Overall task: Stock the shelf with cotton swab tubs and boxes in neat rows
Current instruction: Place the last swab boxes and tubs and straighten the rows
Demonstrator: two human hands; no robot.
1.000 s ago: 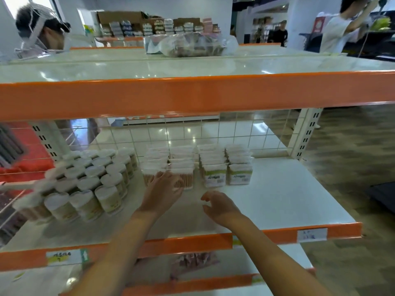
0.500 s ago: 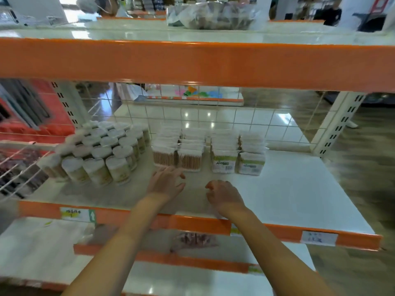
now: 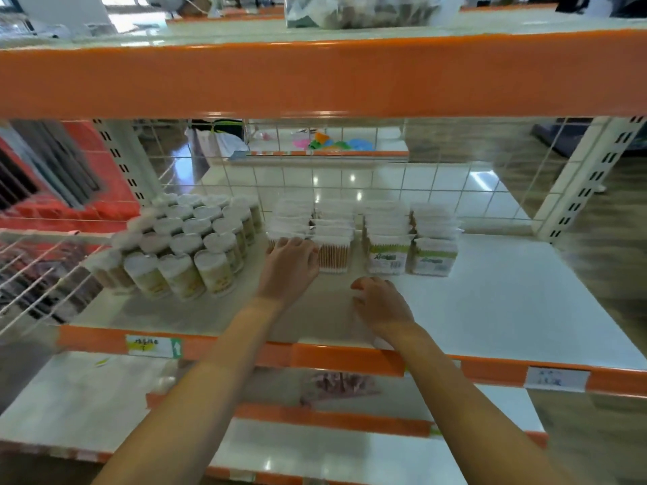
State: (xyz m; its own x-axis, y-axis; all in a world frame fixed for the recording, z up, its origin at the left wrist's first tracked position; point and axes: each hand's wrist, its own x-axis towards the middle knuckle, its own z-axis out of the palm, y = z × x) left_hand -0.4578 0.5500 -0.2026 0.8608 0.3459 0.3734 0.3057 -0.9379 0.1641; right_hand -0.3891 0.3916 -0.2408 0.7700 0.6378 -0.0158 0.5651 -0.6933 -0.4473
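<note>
On the white middle shelf [image 3: 507,302] a block of round cotton swab tubs [image 3: 196,246] with white lids stands at the left. To its right run rows of clear swab boxes [image 3: 334,253], the two right rows fronted by green-labelled boxes [image 3: 388,257]. My left hand [image 3: 290,271] lies against the front box of the leftmost box row and covers it, fingers spread over its top edge. A little nearer and to the right, my right hand [image 3: 381,302] hovers just above the bare shelf in front of the boxes, fingers loosely curled and holding nothing.
The orange-edged upper shelf [image 3: 315,78] hangs low overhead with a plastic bag [image 3: 367,10] on it. A wire grid [image 3: 437,183] backs the shelf and a white upright [image 3: 588,180] stands at the right. A lower shelf carries a small packet [image 3: 336,385].
My left hand has moved forward from the bare shelf onto the front left box. My right hand stays in place. The view has tilted further down.
</note>
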